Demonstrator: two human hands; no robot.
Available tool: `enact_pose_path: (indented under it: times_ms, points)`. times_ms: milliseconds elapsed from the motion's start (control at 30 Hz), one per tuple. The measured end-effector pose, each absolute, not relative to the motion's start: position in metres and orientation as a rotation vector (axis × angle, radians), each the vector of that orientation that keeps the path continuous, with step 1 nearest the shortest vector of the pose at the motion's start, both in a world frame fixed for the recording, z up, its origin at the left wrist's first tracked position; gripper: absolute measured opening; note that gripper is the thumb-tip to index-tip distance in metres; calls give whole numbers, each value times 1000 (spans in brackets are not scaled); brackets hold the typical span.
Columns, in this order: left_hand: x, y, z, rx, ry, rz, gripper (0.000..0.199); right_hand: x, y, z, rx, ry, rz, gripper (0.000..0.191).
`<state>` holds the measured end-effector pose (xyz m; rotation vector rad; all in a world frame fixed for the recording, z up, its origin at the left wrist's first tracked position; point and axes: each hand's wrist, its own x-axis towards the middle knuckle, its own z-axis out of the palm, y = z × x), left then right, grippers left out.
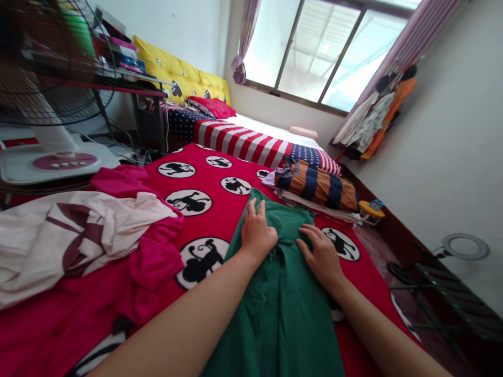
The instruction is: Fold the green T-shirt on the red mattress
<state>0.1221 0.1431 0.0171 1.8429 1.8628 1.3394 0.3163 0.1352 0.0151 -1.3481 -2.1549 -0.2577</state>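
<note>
A green garment [288, 293] lies lengthwise on the red patterned blanket in front of me, its narrower end pointing away and creases running down its middle. My left hand [257, 230] rests on its upper left part, fingers stretched forward and apart. On the upper right edge lies my right hand [320, 254], its fingers spread and touching the cloth. Neither hand grips anything that I can see. The garment's near end runs out of the bottom of the view.
Left of me lie crumpled pink [157, 262] and cream [102, 230] clothes. A folded stack topped by an orange and navy striped garment [318, 183] sits beyond my right hand. A fan [63, 157] stands at far left, a yellow stool [371, 209] at right.
</note>
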Motion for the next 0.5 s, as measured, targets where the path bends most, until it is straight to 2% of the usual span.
enact_pose_path:
  times_ms: [100, 167, 233, 367, 500]
  points:
    - [120, 142, 20, 2127, 1711, 1405, 51, 318, 127, 14, -1295, -2145, -226, 34]
    - [120, 144, 19, 2300, 1531, 1278, 40, 319, 129, 17, -1296, -2092, -212, 37]
    - [120, 146, 14, 2335, 1524, 1053, 37, 321, 134, 18, -1365, -2038, -193, 41]
    - [123, 150, 4, 2238, 1773, 718, 74, 331, 152, 14, -1583, -1910, -106, 46]
    - [125, 149, 2, 2257, 1810, 619, 89, 348, 177, 13, -1674, -1760, -8, 38]
